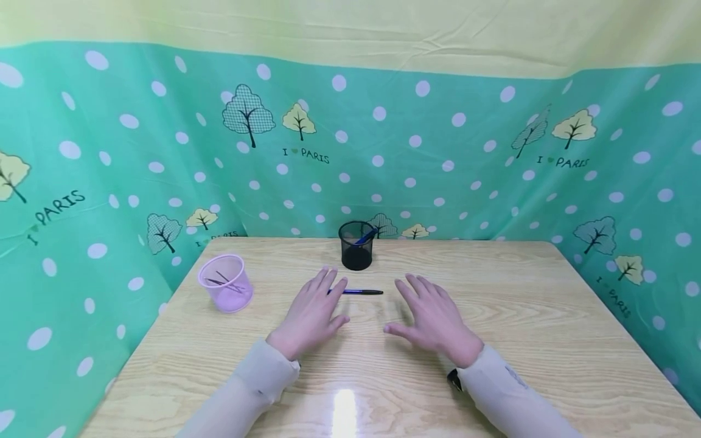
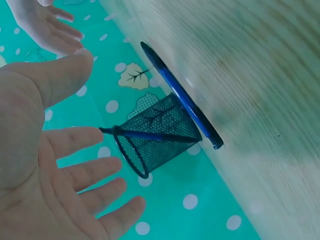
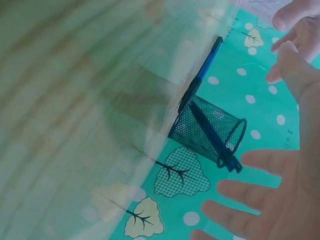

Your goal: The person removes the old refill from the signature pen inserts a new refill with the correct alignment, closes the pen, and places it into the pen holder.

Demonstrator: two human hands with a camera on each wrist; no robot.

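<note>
A blue pen with a black end (image 1: 362,292) lies crosswise on the wooden table, in front of a black mesh pen holder (image 1: 356,254). My left hand (image 1: 311,313) hovers palm down with spread fingers, overlapping the pen's left end in the head view. To the pen's right is my right hand (image 1: 435,316), fingers likewise spread and holding nothing. Inside the mesh holder leans another blue pen (image 2: 155,135), its tip above the rim. Both wrist views show the lying pen (image 3: 202,70) close before the holder, apart from the fingers.
A pink holder (image 1: 226,283) with a few thin dark sticks inside stands at the table's left side. The wooden table (image 1: 547,340) reaches back to a green dotted curtain (image 1: 438,164), which also hangs along both sides. Light glares off the table's front.
</note>
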